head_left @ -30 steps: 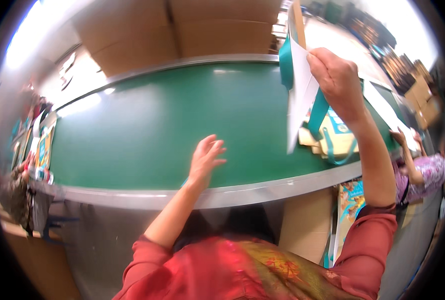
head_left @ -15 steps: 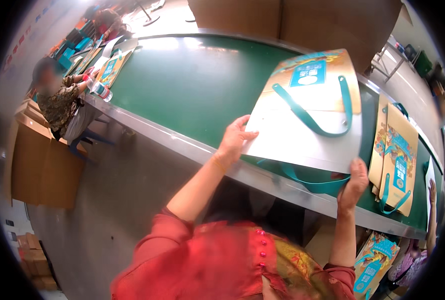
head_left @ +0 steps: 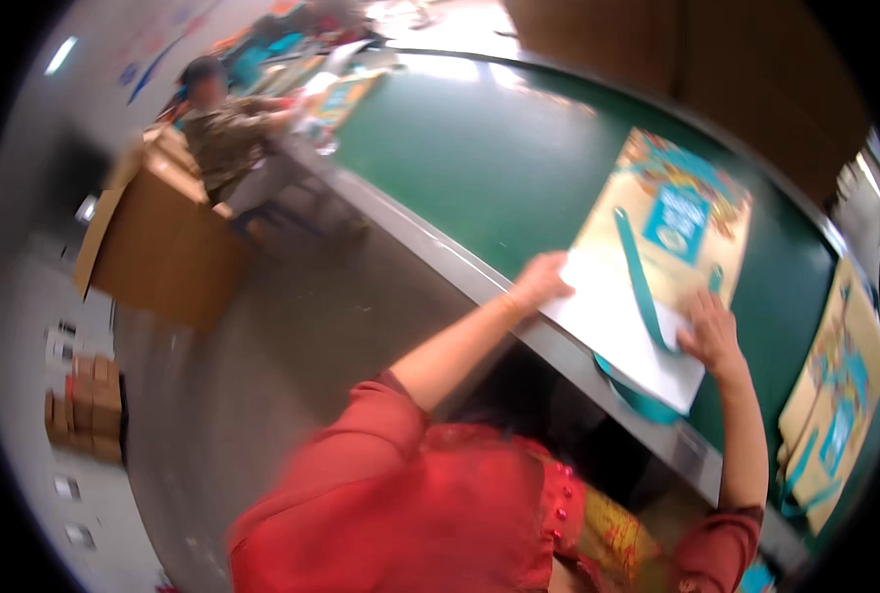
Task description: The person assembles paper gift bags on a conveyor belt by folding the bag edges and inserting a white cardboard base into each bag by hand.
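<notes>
A flat kraft paper bag [head_left: 647,188] with a colourful print and a teal panel lies over the near side of the green table. White sheet or board [head_left: 608,316] covers its near end, which reaches past the table's edge. My left hand [head_left: 542,282] is closed on the left edge of the white part, thumb on top. On the right, my right hand [head_left: 712,331] is closed at the loop of the bag's teal handle [head_left: 637,277], its fingers partly blurred. A second teal handle [head_left: 642,403] hangs under the near edge.
The green table [head_left: 479,158] has a metal rim [head_left: 415,232]. More kraft bags [head_left: 840,385] lie at the right. A co-worker [head_left: 227,138] sits at the far left by a large cardboard carton [head_left: 168,242]. Brown boxes [head_left: 89,410] are stacked at the lower left.
The bag has come down from a tilted, raised position to lie flatter on the table. My right hand has moved from the near right corner up to the upper handle. The view has turned.
</notes>
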A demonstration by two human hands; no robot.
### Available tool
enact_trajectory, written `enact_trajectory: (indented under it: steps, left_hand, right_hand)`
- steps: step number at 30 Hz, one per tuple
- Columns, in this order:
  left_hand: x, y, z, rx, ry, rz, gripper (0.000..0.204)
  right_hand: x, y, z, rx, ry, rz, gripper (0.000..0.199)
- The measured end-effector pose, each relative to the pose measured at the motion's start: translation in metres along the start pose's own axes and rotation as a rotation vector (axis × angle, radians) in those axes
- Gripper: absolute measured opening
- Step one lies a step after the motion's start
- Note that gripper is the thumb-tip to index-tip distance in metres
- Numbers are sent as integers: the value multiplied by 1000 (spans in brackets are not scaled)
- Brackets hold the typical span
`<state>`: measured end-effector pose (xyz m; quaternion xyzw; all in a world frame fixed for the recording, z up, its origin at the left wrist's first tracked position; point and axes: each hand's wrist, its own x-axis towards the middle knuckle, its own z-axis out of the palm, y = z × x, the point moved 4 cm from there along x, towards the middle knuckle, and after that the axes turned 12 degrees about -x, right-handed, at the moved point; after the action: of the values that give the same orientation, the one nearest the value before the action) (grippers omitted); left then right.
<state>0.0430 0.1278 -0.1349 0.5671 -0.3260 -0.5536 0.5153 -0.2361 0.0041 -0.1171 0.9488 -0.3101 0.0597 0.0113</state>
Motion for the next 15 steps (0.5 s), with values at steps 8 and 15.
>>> enact_trajectory:
  steps: [8, 15]
  left_hand:
    - [21, -22, -20, 341, -5, 179, 45]
    - [21, -18, -8, 299, 34, 227, 53]
  right_hand:
    - [38, -7, 28, -247, -147, -203, 4]
    - [50, 6, 26, -494, -245, -297, 5]
